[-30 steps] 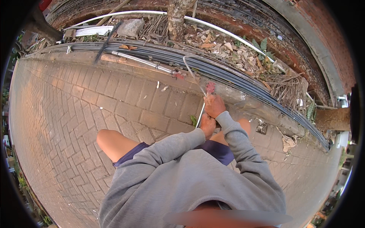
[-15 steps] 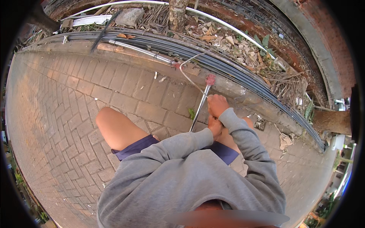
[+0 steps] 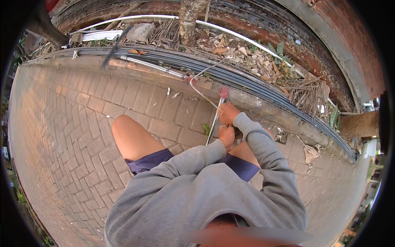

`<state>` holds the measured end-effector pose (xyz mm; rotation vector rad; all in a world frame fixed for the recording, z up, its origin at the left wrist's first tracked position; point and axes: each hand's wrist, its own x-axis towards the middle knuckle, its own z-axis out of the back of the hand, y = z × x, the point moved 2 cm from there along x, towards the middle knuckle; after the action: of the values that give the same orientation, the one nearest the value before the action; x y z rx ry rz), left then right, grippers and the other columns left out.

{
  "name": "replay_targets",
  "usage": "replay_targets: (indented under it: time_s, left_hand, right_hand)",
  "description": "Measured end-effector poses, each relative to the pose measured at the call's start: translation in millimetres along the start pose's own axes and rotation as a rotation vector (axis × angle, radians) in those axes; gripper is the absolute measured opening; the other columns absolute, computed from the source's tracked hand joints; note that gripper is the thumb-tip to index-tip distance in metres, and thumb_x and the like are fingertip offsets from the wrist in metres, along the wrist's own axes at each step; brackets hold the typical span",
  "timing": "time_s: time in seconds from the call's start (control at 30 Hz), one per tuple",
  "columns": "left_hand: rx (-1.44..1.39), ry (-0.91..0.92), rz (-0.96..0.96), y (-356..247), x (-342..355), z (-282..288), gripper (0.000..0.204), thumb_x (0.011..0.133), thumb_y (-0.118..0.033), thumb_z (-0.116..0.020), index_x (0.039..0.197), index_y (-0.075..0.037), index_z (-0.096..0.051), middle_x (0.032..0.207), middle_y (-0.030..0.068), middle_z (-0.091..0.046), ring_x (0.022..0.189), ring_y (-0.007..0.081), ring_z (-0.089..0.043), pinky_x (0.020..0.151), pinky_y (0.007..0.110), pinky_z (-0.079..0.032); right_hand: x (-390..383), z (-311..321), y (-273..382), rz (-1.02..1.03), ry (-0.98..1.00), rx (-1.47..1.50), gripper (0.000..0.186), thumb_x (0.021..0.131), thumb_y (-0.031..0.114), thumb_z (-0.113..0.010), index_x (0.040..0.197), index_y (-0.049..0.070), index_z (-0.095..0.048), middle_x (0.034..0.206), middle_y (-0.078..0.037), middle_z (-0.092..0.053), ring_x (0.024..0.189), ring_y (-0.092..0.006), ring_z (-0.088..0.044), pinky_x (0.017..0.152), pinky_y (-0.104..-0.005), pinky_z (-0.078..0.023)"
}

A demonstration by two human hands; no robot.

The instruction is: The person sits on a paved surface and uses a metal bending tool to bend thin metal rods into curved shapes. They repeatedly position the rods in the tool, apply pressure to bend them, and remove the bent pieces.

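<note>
Right of the frame's centre, the right hand [image 3: 227, 113] grips the upper part of a metal rod [image 3: 214, 123], fingers wrapped around it. The left hand [image 3: 226, 136] clasps it lower down. A bent wire [image 3: 200, 88] meets the rod's red tip [image 3: 224, 92] above the brick paving [image 3: 74, 123].

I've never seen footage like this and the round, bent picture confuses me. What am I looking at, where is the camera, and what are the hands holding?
The camera sits on a person's head and looks down, so you see their own grey sleeves and bare knees from above. Its wide lens bends straight lines near the rim. The person crouches on a brick pavement. Both hands grip a long metal rod: the right hand higher up, the left hand below it. The rod's reddish tip meets a thin bent wire. Beyond lies a long bundle of steel bars along the kerb, then dry leaves and a tree trunk.
</note>
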<state>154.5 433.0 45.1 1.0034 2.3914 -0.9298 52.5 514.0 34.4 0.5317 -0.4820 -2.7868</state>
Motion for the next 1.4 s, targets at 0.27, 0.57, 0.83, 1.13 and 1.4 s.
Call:
replay_targets:
  time_s: [0.27,0.57,0.83,1.13,1.4]
  left_hand:
    - [0.236,-0.094,0.080,-7,-9,30,0.030,0.116,-0.027,-0.045,0.117,0.001,-0.057,0.106,0.0173,-0.069,0.092,0.0299,-0.074,0.081,0.047,-0.067]
    - [0.249,-0.136,0.125,-15,-24,42,0.026,0.115,-0.024,-0.046,0.110,0.000,-0.056,0.097,0.0177,-0.068,0.085,0.0293,-0.074,0.072,0.045,-0.069]
    - [0.200,-0.144,0.104,-30,-30,16,0.023,0.114,-0.024,-0.047,0.110,-0.003,-0.055,0.096,0.0181,-0.068,0.083,0.0309,-0.073,0.073,0.048,-0.068]
    - [0.160,-0.149,0.172,-27,-27,20,0.023,0.115,-0.023,-0.046,0.112,-0.001,-0.052,0.102,0.0195,-0.064,0.087,0.0305,-0.071,0.075,0.047,-0.066]
    - [0.268,-0.163,0.130,-18,-25,31,0.025,0.116,-0.026,-0.045,0.112,-0.003,-0.054,0.100,0.0171,-0.068,0.087,0.0278,-0.071,0.075,0.045,-0.064]
  right_hand:
    - [-12,8,-12,-0.077,0.142,0.733,0.047,0.104,0.042,-0.063,0.088,-0.001,-0.073,0.090,-0.017,-0.074,0.078,-0.0265,-0.074,0.077,-0.0425,-0.060]
    - [-11,-168,-54,-0.779,-0.126,0.630,0.055,0.092,0.048,-0.077,0.102,-0.006,-0.072,0.090,-0.022,-0.077,0.087,-0.0354,-0.077,0.079,-0.0479,-0.059]
    - [-26,-238,-53,-0.844,-0.090,0.589,0.054,0.092,0.049,-0.076,0.101,-0.004,-0.073,0.091,-0.024,-0.076,0.090,-0.0406,-0.076,0.082,-0.0501,-0.058]
    - [-35,-96,-84,-0.675,-0.568,0.333,0.046,0.090,0.051,-0.078,0.103,0.006,-0.075,0.094,-0.024,-0.076,0.092,-0.0472,-0.072,0.082,-0.0552,-0.057]
    - [30,10,-103,-0.348,-0.382,-0.167,0.029,0.089,0.038,-0.078,0.099,0.013,-0.069,0.090,-0.018,-0.077,0.090,-0.0439,-0.074,0.077,-0.0568,-0.057]
